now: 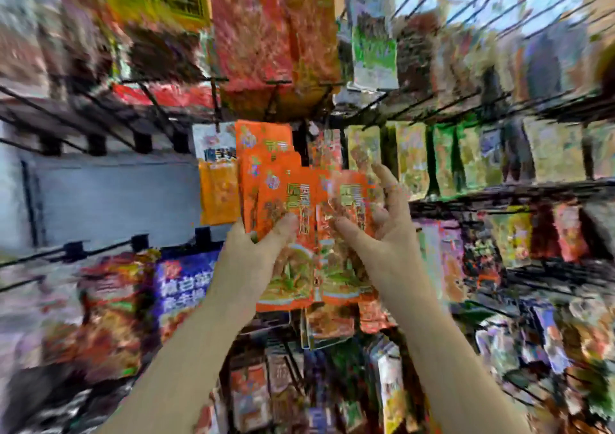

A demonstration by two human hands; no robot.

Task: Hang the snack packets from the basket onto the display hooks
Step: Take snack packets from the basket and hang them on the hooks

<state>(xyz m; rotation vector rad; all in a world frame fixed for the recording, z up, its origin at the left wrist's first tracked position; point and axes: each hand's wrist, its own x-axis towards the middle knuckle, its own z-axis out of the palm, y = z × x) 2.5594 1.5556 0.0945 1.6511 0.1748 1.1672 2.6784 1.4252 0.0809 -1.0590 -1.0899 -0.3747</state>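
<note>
Seemingly both hands [253,250] [382,230] grip four orange packets [293,207].

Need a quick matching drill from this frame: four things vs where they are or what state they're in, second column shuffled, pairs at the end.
Things:
1. left hand
2. right hand
3. blue packet
4. green packet

Place or state:
A. hangs in the upper row, right of centre
B. grips a fanned stack of orange packets
C. hangs low on the left of the rack
D. holds a single orange packet

Pairs: 1-B, 2-D, 3-C, 4-A
</note>
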